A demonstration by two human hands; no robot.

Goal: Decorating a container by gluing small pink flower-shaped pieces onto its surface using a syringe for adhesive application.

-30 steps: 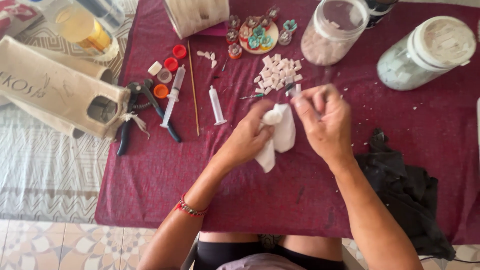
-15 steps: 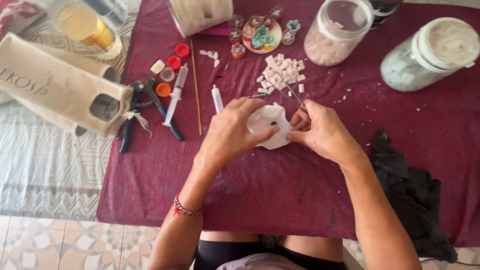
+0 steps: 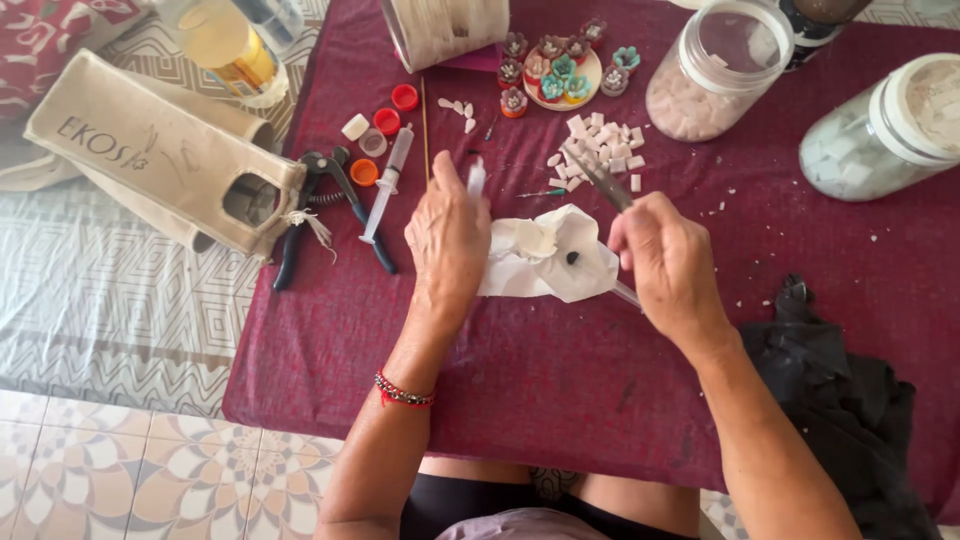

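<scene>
I am pressing my left hand (image 3: 450,235) down on the white tissue (image 3: 548,255), flat on the worktop (image 3: 560,380), pinning it. My right hand (image 3: 668,262) is pinching tweezers (image 3: 600,178), their tips aimed toward the white chips (image 3: 598,145), near the tissue.

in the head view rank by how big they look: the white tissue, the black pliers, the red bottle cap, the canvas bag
Largest to smallest:
1. canvas bag
2. white tissue, between both hands
3. black pliers, long but thin, so close to the tissue and hard to separate
4. red bottle cap, clearly smallest
</scene>
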